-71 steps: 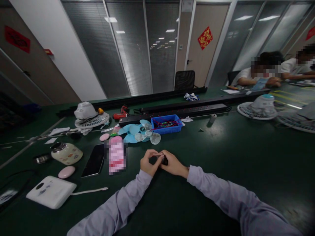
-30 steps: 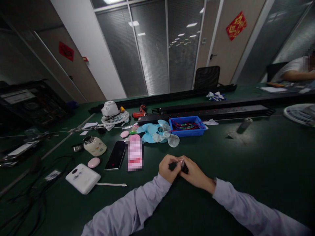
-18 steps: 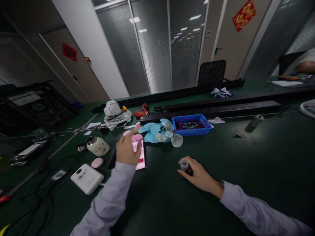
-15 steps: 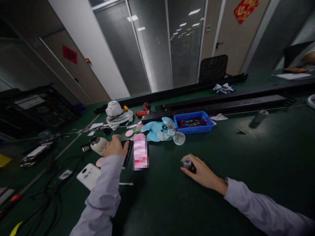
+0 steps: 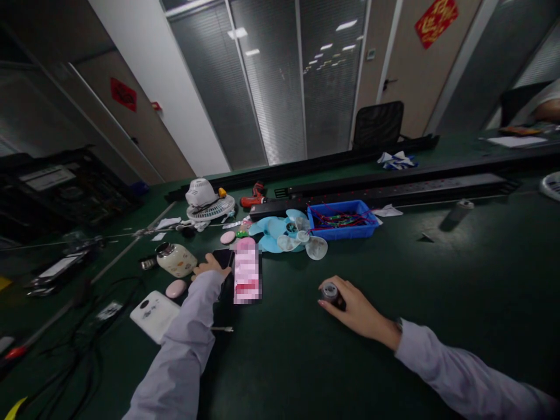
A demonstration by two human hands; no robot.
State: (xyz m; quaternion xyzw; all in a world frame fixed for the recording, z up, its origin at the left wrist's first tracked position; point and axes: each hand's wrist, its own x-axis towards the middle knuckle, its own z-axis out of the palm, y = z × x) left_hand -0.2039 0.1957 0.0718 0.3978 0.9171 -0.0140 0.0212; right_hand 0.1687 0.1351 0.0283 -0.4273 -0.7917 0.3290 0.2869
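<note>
Near the middle of the desk [image 5: 280,361], the right hand [image 5: 356,309] has its fingers curled around a small cylinder [image 5: 330,291], whose pale metal top faces up between thumb and fingertips. Moments ago both hands met around this piece; now the left hand [image 5: 212,267] has parted from it and reached well to the left, leaving the right hand to hold the piece alone. The left hand has also come lower since half a second ago, and lies over a dark tablet [image 5: 224,256], between a cream bottle [image 5: 177,261] and a phone with a pink screen [image 5: 247,271]. So the work looks split for now: one hand keeps the cylinder, the other is busy at the tablet. The view, too, has swung left, bringing in a dark chassis [image 5: 74,181] at the far left.

Whether the left fingers grip the tablet or merely touch it, I cannot tell, since the hand and wrist cover much of it. The left sleeve [image 5: 188,338] hides part of a white device [image 5: 153,315] and most of its cable. The cylinder's lower body is lost behind the right hand's grasp and in shadow. The phone's screen is blurred out, and at the far right only a co-worker's arm [image 5: 549,111] shows, cut off by the edge.
</note>
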